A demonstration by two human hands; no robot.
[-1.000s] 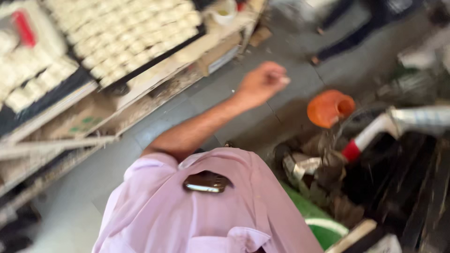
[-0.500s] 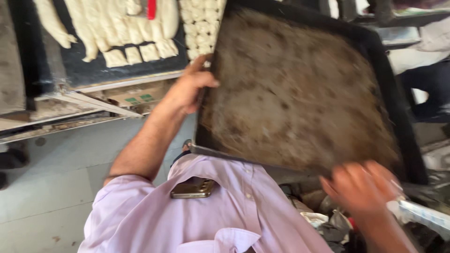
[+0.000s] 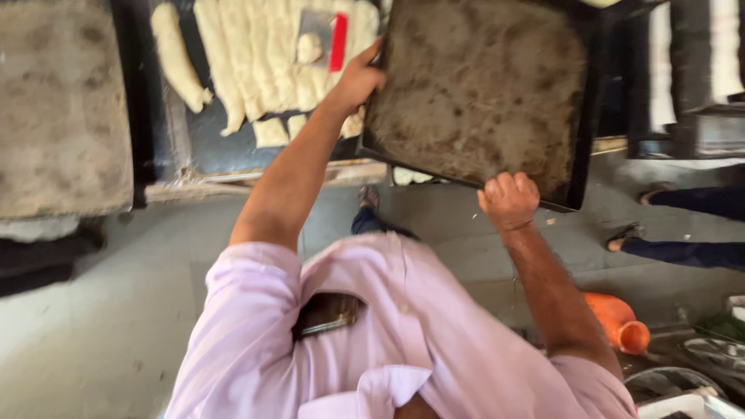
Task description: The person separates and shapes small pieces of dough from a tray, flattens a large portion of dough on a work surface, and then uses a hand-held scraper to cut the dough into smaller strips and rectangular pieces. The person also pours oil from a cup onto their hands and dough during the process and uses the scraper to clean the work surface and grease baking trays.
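One dark baking tray (image 3: 481, 85) held tilted over counter edge: left hand (image 3: 358, 77) curled on its left rim, right hand (image 3: 508, 200) fisted on near rim. One red-handled scraper (image 3: 337, 40) on dough strips (image 3: 256, 54). One orange jug (image 3: 617, 322) on floor.

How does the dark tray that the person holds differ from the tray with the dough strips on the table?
The held baking tray is empty, with a crusted brown bottom; the dough tray carries pale dough strips. The left hand and right hand grip the held tray by its edges; the dough tray rests untouched. Both are dark, shallow and rectangular.
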